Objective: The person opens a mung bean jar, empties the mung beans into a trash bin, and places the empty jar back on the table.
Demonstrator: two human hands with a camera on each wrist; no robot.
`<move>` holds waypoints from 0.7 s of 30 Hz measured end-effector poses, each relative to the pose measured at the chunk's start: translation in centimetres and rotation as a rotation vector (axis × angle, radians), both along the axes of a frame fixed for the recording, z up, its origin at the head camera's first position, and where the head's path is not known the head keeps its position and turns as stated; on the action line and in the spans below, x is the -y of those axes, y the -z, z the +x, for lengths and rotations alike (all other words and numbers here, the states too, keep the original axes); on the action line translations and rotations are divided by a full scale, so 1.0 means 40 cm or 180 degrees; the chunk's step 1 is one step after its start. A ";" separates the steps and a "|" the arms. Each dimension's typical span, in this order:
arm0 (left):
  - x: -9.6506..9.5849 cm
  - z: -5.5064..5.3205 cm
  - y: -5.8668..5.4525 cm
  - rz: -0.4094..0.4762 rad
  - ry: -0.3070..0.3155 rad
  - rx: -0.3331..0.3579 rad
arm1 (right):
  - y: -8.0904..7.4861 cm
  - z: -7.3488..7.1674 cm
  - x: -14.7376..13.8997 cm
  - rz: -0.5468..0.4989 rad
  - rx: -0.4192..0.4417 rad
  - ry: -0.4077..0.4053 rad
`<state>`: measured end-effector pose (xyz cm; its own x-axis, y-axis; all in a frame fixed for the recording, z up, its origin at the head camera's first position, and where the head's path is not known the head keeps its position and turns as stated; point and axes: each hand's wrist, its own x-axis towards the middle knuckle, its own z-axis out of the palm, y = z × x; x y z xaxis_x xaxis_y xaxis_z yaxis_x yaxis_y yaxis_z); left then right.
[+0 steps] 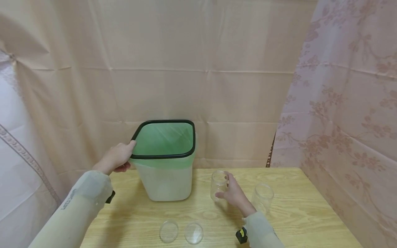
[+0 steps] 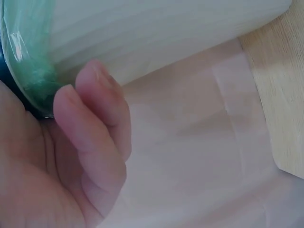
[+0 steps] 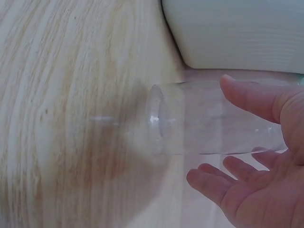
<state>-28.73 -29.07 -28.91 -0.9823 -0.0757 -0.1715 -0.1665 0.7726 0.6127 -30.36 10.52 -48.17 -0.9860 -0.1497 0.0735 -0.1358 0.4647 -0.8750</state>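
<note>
A pale bin [image 1: 167, 184] with a green liner [image 1: 164, 137] and black rim stands on the wooden table. My left hand [image 1: 121, 155] holds the bin's left rim, thumb on top; in the left wrist view its fingers [image 2: 97, 128] curl below the rim, beside the gathered green liner [image 2: 40, 76]. My right hand [image 1: 234, 194] is around a clear jar [image 1: 217, 186] right of the bin. In the right wrist view, the thumb [image 3: 249, 97] lies along one side of this jar [image 3: 204, 118]. The fingers are loosely spread on its other side, with the lower ones apart from the glass.
A second clear jar [image 1: 263, 198] stands to the right, partly behind my right forearm. Two round clear lids, a left one [image 1: 169, 231] and a right one [image 1: 193, 233], lie near the table's front. A beige curtain [image 1: 198, 86] hangs behind the table.
</note>
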 end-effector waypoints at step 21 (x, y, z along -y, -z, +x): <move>0.010 0.017 0.030 -0.0260 -0.0102 -0.0868 | -0.100 0.036 -0.020 0.0614 -0.0646 -0.0102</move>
<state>-28.03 -29.47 -30.12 -0.9882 -0.1102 0.1068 -0.0293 0.8183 0.5741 -28.93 11.32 -44.17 -0.9486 -0.2108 0.2362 -0.3165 0.6128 -0.7241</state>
